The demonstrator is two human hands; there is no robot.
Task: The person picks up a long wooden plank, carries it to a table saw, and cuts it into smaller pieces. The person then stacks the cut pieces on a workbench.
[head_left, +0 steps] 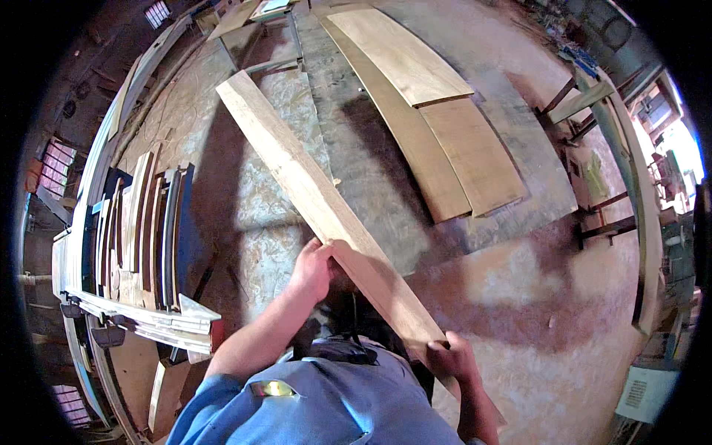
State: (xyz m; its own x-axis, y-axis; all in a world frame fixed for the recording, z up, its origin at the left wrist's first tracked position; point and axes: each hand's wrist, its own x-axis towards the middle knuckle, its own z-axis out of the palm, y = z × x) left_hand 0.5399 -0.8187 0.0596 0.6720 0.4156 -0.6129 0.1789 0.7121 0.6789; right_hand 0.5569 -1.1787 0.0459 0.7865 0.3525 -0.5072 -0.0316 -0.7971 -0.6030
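Observation:
A long pale wooden plank (326,204) slants across the middle of the head view, its far end up at the left and its near end low at the right, close to my body. My left hand (315,268) is closed on the plank's left edge, about midway along, with the thumb on top. Near the lower end, my right hand (454,357) grips the plank from its right edge, thumb on the upper face. The fingers beneath the wood are hidden on both hands.
Wide flat boards (467,141) lie overlapping on a grey sheet (545,182) ahead. At left, a white-edged workbench (148,315) holds several upright wood strips (141,222). A low metal frame (274,65) stands beyond the plank's far end; a long bench (630,163) runs along the right.

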